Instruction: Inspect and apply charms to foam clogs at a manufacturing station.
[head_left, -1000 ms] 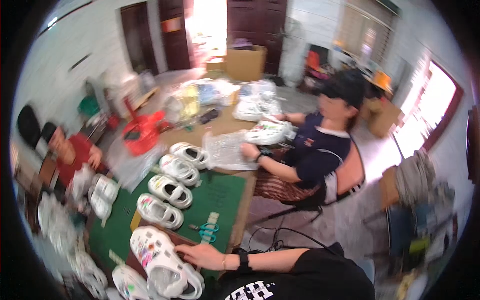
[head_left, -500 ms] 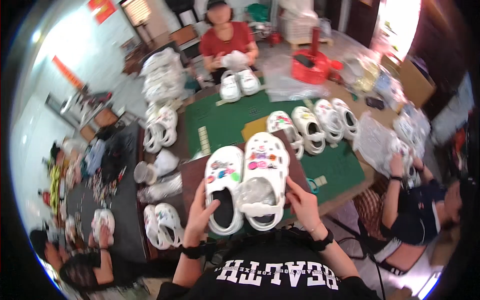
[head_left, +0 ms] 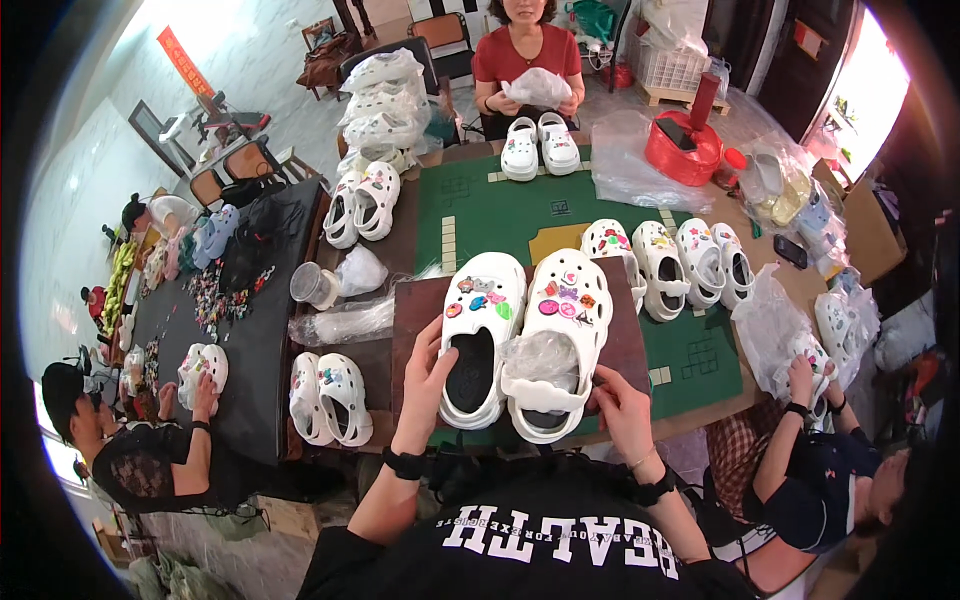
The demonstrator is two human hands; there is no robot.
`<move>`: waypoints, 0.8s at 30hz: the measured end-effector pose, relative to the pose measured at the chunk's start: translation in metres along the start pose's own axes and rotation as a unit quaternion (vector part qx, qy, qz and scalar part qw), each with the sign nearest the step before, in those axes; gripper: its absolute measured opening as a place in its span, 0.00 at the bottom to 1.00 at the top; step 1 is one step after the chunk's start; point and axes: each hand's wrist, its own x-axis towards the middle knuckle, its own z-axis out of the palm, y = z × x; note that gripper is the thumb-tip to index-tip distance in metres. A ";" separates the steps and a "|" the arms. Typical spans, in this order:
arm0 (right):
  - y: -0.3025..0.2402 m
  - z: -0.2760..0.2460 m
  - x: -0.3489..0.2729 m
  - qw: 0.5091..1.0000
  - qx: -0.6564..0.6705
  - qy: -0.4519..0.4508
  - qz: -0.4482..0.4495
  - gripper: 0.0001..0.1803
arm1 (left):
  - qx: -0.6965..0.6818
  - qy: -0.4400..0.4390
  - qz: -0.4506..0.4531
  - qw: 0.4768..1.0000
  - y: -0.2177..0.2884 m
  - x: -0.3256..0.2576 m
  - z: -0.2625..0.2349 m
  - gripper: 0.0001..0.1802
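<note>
A pair of white clogs with colourful charms stands close in front of me, toes pointing away. My left hand (head_left: 428,385) grips the outer side of the left clog (head_left: 486,285), its thumb at the shoe's opening. My right hand (head_left: 622,412) is closed against the outer side of the right clog (head_left: 567,268), near the heel; some of its fingertips are hidden. A crumpled clear plastic wad (head_left: 540,357) fills the right clog's opening. Behind and beneath the pair shows a dark brown board (head_left: 625,345).
Several charmed white clogs (head_left: 660,265) stand on the green mat (head_left: 480,215). Another pair (head_left: 343,400) sits left of me. Plastic bags (head_left: 640,165) and a red tape roll (head_left: 683,150) lie beyond. Co-workers are across (head_left: 527,60), left (head_left: 150,440) and right (head_left: 800,470).
The view has shifted, so the surroundings sit differently in the picture and look sharper. My hands stay at the same two clogs, with the plastic wad still in the right one.
</note>
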 end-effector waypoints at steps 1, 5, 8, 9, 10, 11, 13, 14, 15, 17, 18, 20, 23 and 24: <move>-0.001 -0.001 0.001 1.000 -0.014 -0.004 0.000 0.20 | -0.002 -0.002 0.002 1.000 0.001 -0.001 0.001 0.29; 0.003 0.000 0.003 0.993 -0.075 0.014 -0.093 0.16 | -0.002 -0.003 -0.019 1.000 0.000 -0.007 0.001 0.29; 0.005 0.003 -0.005 0.990 -0.120 0.018 -0.076 0.15 | 0.017 0.011 -0.014 1.000 -0.008 -0.013 -0.001 0.29; 0.016 0.006 -0.001 0.988 -0.099 0.044 -0.111 0.14 | 0.002 0.008 -0.020 1.000 -0.006 -0.011 0.002 0.29; 0.015 0.005 -0.001 0.987 -0.099 0.045 -0.114 0.14 | -0.010 0.009 -0.030 0.999 -0.004 -0.012 0.003 0.29; 0.012 0.003 -0.001 0.997 -0.047 0.027 -0.052 0.14 | -0.011 0.008 -0.028 1.000 -0.001 -0.013 0.005 0.29; 0.002 -0.003 -0.002 0.992 0.102 -0.020 0.070 0.17 | -0.030 -0.002 -0.016 0.999 0.006 -0.015 0.008 0.28; 0.002 -0.004 -0.002 0.992 0.103 -0.022 0.070 0.17 | -0.029 -0.001 -0.016 0.999 0.005 -0.015 0.005 0.28; 0.003 -0.005 -0.002 0.990 0.115 -0.048 0.068 0.18 | -0.038 -0.005 -0.018 0.999 0.002 -0.013 0.001 0.28; -0.002 -0.005 -0.002 0.987 0.128 -0.069 0.070 0.20 | -0.048 -0.014 -0.024 0.998 0.001 -0.011 0.001 0.29; -0.009 -0.005 -0.002 0.982 0.141 -0.093 0.081 0.20 | -0.054 -0.021 -0.023 0.998 0.003 -0.011 0.002 0.29; -0.015 -0.006 0.001 0.977 0.155 -0.117 0.092 0.21 | -0.060 -0.028 -0.022 0.998 0.011 -0.013 0.006 0.30; -0.015 -0.007 0.005 0.957 0.196 -0.157 0.149 0.21 | -0.080 -0.037 -0.043 0.995 0.019 -0.014 0.010 0.27; -0.014 -0.005 0.003 0.957 0.205 -0.148 0.141 0.21 | -0.083 -0.040 -0.037 0.995 0.018 -0.015 0.009 0.27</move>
